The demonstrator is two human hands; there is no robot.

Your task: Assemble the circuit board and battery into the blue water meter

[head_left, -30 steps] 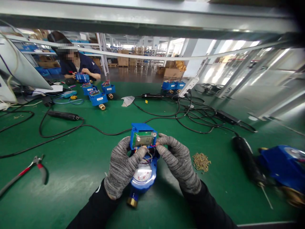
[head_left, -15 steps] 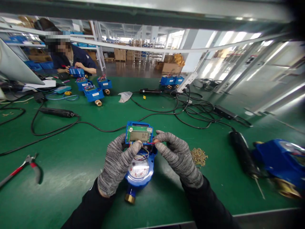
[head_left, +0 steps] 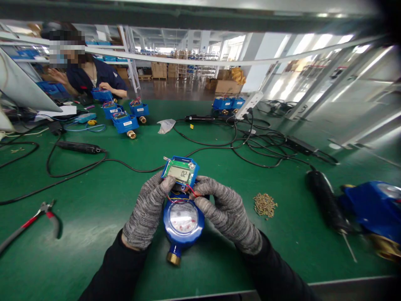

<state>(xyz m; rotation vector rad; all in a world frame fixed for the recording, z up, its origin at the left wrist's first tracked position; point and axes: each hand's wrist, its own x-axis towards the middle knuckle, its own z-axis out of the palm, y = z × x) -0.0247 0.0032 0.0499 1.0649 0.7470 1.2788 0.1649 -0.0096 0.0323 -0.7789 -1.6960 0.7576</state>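
A blue water meter (head_left: 183, 238) with a round dial and a brass threaded end lies on the green bench in front of me. Above its dial, my left hand (head_left: 146, 211) grips a display module (head_left: 179, 172), a green circuit board with a lit LCD in a blue case, thumb on its lower left edge. The module is tilted, its right side lower. My right hand (head_left: 230, 213) is closed in a pinch on a red wire (head_left: 190, 189) by the module's lower right edge. More thin wires run between module and meter; their ends are hidden.
Pliers (head_left: 46, 209) lie left, an electric screwdriver (head_left: 326, 200) and another blue meter (head_left: 372, 205) right. A pile of screws (head_left: 265, 205) sits by my right hand. Cables (head_left: 263, 146), a power strip (head_left: 249, 104) and blue meter units (head_left: 125, 122) stand behind. A co-worker (head_left: 94, 77) sits far left.
The display module has tilted clockwise and moved slightly left, uncovering more of the dial. My right hand has shifted left with the red wire. The co-worker has raised one hand.
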